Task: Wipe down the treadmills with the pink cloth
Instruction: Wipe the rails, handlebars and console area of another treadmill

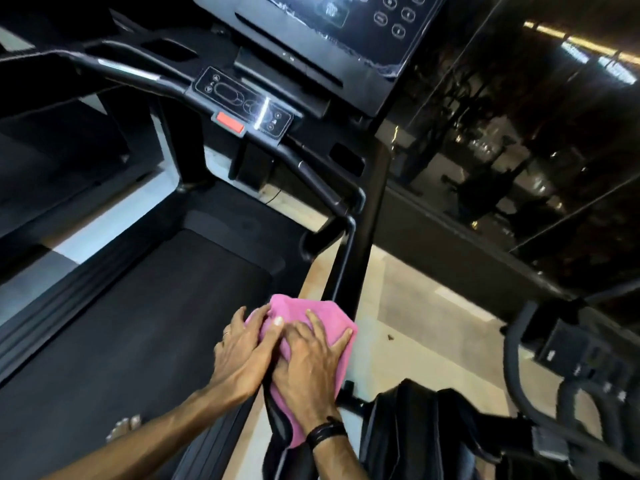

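Pink cloth (304, 327) lay draped over the right-hand side rail (277, 420) of the treadmill (145, 323), at the lower end of the rail near the person, with part of it hanging down the outer side. Both hands were on top of it.

Left hand (242, 355): fingers (258, 315) straight and a little spread, pressing flat on the cloth's left edge. Ring visible on one finger. Right hand (308, 362): fingers laid flat and apart across the cloth's middle, palm down; dark band at the wrist. Neither hand was curled round or pinching the cloth as far as could be seen.

Handling judgement: cloth looked soft, light and limp, folding to the rail's shape. It would bunch or slide off the smooth black rail unless held down, so flat-palm pressure over the middle suited it better than an edge pinch. Hanging flap could snag.

Console (329, 26) and handlebar control panel (242, 102) stood ahead, well apart from the cloth. A second machine (571, 393) sat to the right.
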`<action>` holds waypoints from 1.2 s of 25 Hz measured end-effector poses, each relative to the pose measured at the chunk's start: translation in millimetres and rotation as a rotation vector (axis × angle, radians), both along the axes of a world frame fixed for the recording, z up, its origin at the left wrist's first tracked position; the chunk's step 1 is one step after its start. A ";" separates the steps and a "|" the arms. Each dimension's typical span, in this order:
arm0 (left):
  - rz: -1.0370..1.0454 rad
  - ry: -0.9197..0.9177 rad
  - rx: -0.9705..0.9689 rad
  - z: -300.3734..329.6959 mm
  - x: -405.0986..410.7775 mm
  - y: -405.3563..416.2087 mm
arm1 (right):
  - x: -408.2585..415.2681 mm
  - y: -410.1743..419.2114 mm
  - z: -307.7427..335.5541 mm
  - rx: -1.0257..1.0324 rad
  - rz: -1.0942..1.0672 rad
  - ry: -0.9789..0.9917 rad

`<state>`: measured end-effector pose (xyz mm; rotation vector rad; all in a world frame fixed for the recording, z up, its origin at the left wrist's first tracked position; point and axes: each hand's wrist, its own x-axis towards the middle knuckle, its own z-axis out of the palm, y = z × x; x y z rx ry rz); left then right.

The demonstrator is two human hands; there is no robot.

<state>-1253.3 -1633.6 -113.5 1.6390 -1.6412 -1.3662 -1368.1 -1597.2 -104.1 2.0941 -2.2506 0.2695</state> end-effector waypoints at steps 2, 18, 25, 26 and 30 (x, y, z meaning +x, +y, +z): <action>0.003 0.012 -0.003 -1.3 -8.4 -22.5 | -17.9 -34.0 9.6 0.039 -0.024 -0.001; -0.161 0.276 0.157 -41.9 -49.3 -211.4 | -64.5 -222.4 -8.0 0.797 -0.015 0.884; -0.145 0.393 0.223 -79.8 -62.2 -239.7 | -111.5 -313.8 -55.8 0.689 -0.182 0.842; -0.138 0.398 0.218 -85.2 -62.6 -242.8 | -115.9 -326.3 -55.0 0.692 -0.168 0.887; -0.092 0.383 0.237 -102.0 -61.2 -248.0 | -117.0 -344.4 -51.1 0.827 -0.134 0.986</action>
